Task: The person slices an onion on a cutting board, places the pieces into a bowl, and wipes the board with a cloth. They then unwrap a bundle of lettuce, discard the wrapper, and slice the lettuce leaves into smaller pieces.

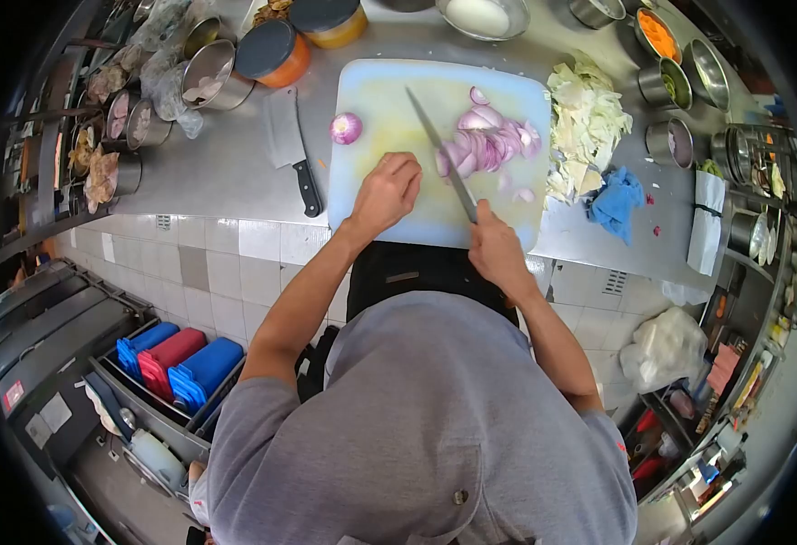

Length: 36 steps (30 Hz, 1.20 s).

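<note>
My right hand [498, 245] grips the handle of a long kitchen knife [441, 150], whose blade points up and left across the white cutting board [376, 86]. Sliced red onion [489, 148] lies in a loose pile against the blade's right side. My left hand [387, 193] rests over the board, left of the blade, with its fingers curled in; whether anything is under them is hidden. A peeled red onion [346, 128] sits at the board's left edge, above my left hand.
A cleaver [291, 145] lies left of the board. Torn cabbage leaves [587, 118] and a blue cloth [616, 205] lie to the right. Lidded tubs [272, 56], a metal bowl [485, 18] and metal pots [664, 84] stand around the steel counter [221, 154].
</note>
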Each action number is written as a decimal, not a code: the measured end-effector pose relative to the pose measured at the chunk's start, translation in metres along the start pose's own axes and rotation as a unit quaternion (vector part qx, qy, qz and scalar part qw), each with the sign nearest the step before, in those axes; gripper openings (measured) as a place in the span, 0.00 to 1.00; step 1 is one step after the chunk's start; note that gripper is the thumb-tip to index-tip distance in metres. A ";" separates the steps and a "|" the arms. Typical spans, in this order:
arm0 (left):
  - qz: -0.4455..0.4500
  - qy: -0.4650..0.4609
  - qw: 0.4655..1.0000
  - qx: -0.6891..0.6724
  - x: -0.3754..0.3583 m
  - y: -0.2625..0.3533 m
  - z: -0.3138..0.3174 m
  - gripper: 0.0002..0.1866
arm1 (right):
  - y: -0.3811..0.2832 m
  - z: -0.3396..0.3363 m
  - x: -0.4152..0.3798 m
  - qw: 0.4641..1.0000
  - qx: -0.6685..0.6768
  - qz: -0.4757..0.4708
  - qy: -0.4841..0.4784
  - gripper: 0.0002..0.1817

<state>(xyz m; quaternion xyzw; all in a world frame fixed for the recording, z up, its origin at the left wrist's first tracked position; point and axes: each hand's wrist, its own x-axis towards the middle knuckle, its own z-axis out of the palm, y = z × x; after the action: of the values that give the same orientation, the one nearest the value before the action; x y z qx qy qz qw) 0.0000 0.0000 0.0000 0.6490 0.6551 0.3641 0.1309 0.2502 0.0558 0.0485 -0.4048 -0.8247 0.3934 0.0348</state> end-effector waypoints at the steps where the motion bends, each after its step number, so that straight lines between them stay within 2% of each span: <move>1: -0.010 0.035 0.999 0.008 0.001 0.005 -0.009 0.11 | -0.004 -0.008 -0.003 1.000 0.000 0.006 0.001 0.15; 3: -0.024 0.091 0.996 0.009 0.017 0.011 -0.020 0.11 | -0.001 -0.019 0.005 1.000 -0.006 -0.001 0.007 0.14; 5: -0.053 0.101 0.993 -0.003 0.020 0.022 -0.031 0.11 | 0.000 -0.019 0.003 1.000 0.007 -0.011 -0.005 0.15; 8: 0.023 0.070 0.996 -0.042 0.032 0.037 -0.013 0.09 | -0.008 -0.017 0.008 0.999 0.038 0.005 -0.023 0.14; 12: -0.014 0.076 0.997 -0.025 0.040 0.026 0.022 0.06 | -0.013 -0.024 0.010 0.996 0.086 0.034 -0.012 0.14; 18: 0.024 0.106 0.994 -0.027 0.045 0.048 0.019 0.07 | -0.007 -0.025 0.008 0.996 0.085 0.023 0.002 0.14; 21: -0.043 0.046 0.998 0.013 0.045 0.029 0.027 0.09 | -0.016 -0.029 0.007 0.996 0.089 0.032 0.006 0.13; 24: -0.035 0.037 0.998 0.042 0.038 0.013 0.022 0.14 | -0.015 -0.027 0.001 0.998 0.055 0.008 0.033 0.12; 27: -0.040 0.152 0.979 0.132 0.038 -0.003 -0.011 0.18 | -0.015 -0.024 -0.010 0.999 0.033 0.011 -0.001 0.12; 29: -0.111 0.176 0.968 0.140 0.038 -0.019 -0.046 0.24 | -0.004 -0.014 -0.020 0.999 0.025 -0.013 -0.044 0.12; 32: -0.218 0.140 0.958 0.125 0.028 -0.048 -0.066 0.27 | 0.015 -0.004 -0.030 0.997 0.028 -0.012 -0.066 0.13; 35: -0.223 0.064 0.972 0.028 0.023 -0.053 -0.067 0.28 | 0.023 -0.009 -0.028 1.000 0.003 0.027 -0.009 0.13; 36: -0.190 0.046 0.981 0.009 0.021 -0.051 -0.060 0.28 | 0.025 -0.013 -0.025 1.000 0.002 0.030 -0.005 0.13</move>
<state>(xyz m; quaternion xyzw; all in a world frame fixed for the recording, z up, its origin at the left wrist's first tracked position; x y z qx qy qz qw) -0.0797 0.0073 0.0151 0.4966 0.7751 0.3557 0.1616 0.2880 0.0551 0.0472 -0.4273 -0.8117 0.3977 0.0198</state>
